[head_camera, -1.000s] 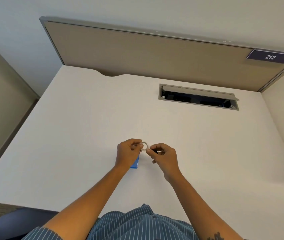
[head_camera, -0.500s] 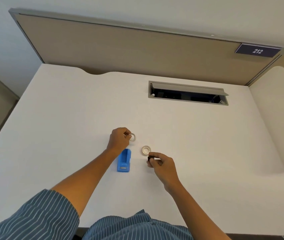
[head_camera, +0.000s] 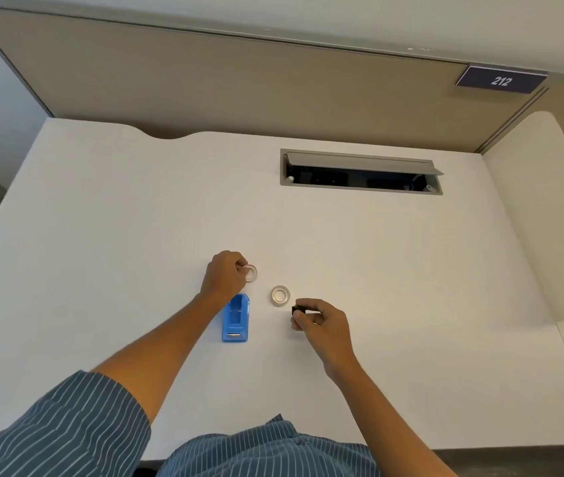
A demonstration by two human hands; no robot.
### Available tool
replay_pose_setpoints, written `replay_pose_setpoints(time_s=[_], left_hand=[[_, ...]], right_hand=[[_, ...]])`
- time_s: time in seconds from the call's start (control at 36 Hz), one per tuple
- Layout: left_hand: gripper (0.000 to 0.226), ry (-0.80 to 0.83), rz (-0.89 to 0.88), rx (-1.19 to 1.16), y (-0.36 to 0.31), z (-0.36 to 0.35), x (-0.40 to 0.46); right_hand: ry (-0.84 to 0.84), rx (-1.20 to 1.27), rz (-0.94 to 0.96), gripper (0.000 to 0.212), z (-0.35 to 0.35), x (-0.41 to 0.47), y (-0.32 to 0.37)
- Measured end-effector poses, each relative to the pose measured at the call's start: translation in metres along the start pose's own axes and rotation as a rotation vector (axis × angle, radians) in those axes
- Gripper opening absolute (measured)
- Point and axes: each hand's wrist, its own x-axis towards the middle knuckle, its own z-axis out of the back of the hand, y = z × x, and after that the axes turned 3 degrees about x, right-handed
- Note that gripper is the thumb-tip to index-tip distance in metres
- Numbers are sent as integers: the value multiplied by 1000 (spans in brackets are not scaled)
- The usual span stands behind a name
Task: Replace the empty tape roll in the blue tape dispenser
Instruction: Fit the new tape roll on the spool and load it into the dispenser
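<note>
the blue tape dispenser (head_camera: 235,318) lies flat on the white desk (head_camera: 101,235) with its roll bay open and bare, so the swap looks to be midway: the core is out and nothing is seated yet. the left hand (head_camera: 224,275) is curled closed just beyond the dispenser's far end, its fingertips pinching a clear ring (head_camera: 249,273) at the desk surface; the ring looks thin and see-through, so i judge it to be the empty roll, held there to be parked out of the way, though whether it is being set down or picked up cannot be told. a second ring (head_camera: 281,295), whiter and thicker in the wall, lies flat on the desk between the two hands, apart from both, and is probably the fresh roll waiting within easy reach. the right hand (head_camera: 322,327) is closed in a pinch on a small black piece (head_camera: 298,310), likely the spindle hub, held just beside the waiting ring, a sensible spot if the hub is to be pushed through that ring before both drop into the dispenser bay
</note>
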Motion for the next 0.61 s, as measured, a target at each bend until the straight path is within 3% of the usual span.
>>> replay_pose_setpoints(time_s=[0.19,0.31,0.44,0.61], left_hand=[[19,-4,-11,-36,-1,-3,-1],[30,2,-163,-87,-10,-7,-9],[36,198,-403,8,-18,-18,-23],[66,365,-401,183,-26,-30,-32]], right_hand=[[-20,2,24,21,0,1,0],[-50,23,31,21,3,2,-1],[-79,78,31,21,6,2,-1],[-88,102,32,22,9,0,-1]])
